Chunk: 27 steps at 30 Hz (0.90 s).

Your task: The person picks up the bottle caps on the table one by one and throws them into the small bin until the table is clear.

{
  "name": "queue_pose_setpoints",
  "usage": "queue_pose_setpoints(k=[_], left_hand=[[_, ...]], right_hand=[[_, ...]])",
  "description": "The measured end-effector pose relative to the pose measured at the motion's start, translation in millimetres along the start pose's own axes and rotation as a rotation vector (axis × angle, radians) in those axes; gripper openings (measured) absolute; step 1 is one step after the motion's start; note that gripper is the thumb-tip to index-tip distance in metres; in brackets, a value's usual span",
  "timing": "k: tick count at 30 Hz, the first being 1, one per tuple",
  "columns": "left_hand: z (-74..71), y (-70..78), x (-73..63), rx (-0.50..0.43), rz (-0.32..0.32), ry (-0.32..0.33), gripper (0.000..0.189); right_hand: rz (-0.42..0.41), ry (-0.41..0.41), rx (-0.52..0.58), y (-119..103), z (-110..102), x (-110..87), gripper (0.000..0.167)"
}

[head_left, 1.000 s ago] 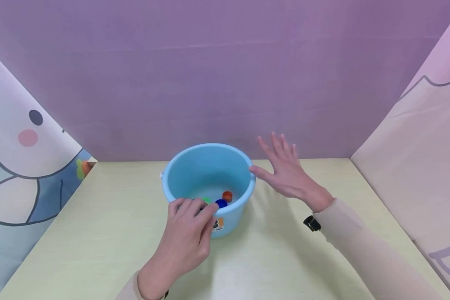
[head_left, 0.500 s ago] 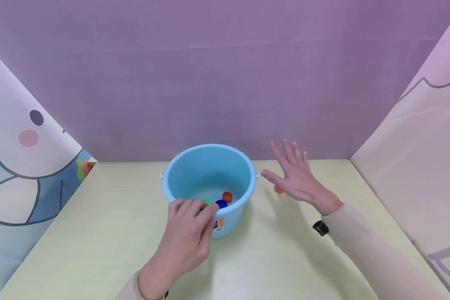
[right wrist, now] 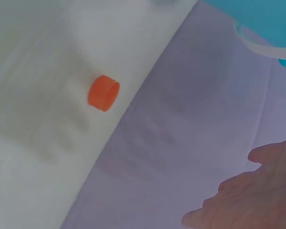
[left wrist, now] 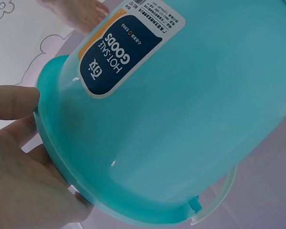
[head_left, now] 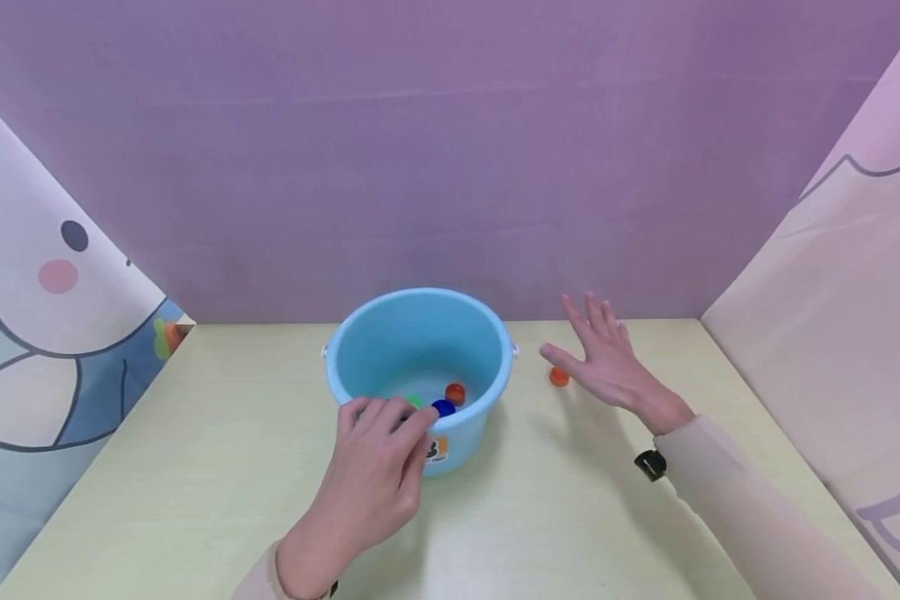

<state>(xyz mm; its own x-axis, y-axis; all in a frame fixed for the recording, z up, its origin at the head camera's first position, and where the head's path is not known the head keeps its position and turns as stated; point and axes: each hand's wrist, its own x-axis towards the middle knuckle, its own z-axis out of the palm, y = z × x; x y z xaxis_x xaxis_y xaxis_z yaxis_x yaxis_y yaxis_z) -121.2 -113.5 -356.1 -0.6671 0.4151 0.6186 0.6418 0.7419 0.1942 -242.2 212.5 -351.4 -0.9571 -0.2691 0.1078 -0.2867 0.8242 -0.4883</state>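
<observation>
A light blue plastic bucket (head_left: 461, 442) stands upright on the table, with a label on its side. My left hand (head_left: 371, 475) grips the bucket's near rim, fingers over the edge and thumb outside; the left wrist view shows the hand (left wrist: 28, 181) on the rim. Inside lie small pieces: a red-orange one (head_left: 455, 393), a dark blue one (head_left: 443, 407) and a partly hidden green one (head_left: 414, 402). To the bucket's right, an orange bottle cap (head_left: 559, 377) rests on the table. My right hand (head_left: 606, 367) hovers beside that cap (right wrist: 103, 93), fingers spread, holding nothing.
The pale table (head_left: 195, 450) meets a purple backdrop (head_left: 450, 167) just behind the bucket. Printed panels enclose the left side (head_left: 15, 367) and the right side (head_left: 855, 333). A whitish bucket handle (left wrist: 224, 195) hangs by the rim in the left wrist view.
My right hand has drawn back from the bucket's right rim, moving right and slightly down. The orange cap, hidden earlier, has come into sight. My left hand keeps its place on the rim.
</observation>
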Motion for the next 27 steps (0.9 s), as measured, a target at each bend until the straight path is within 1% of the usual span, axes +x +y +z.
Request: queue_pose_setpoints(k=[12, 19, 22, 27], left_hand=[[-0.1, 0.3, 0.1, 0.006, -0.004, -0.005, 0.022], [0.4, -0.1, -0.7, 0.005, 0.003, 0.004, 0.021], [0.3, -0.1, -0.9, 0.003, -0.001, 0.001, 0.021], [-0.3, 0.0, -1.0, 0.004, -0.004, -0.003, 0.022]], right_hand=[[0.074, -0.030, 0.083, 20.1, 7.3, 1.5, 0.095], [0.107, -0.052, 0.165, 29.0, 11.2, 2.6, 0.095], [0.109, -0.050, 0.194, 33.4, 13.2, 4.0, 0.094], [0.110, -0.024, 0.233, 40.2, 16.8, 6.8, 0.094]])
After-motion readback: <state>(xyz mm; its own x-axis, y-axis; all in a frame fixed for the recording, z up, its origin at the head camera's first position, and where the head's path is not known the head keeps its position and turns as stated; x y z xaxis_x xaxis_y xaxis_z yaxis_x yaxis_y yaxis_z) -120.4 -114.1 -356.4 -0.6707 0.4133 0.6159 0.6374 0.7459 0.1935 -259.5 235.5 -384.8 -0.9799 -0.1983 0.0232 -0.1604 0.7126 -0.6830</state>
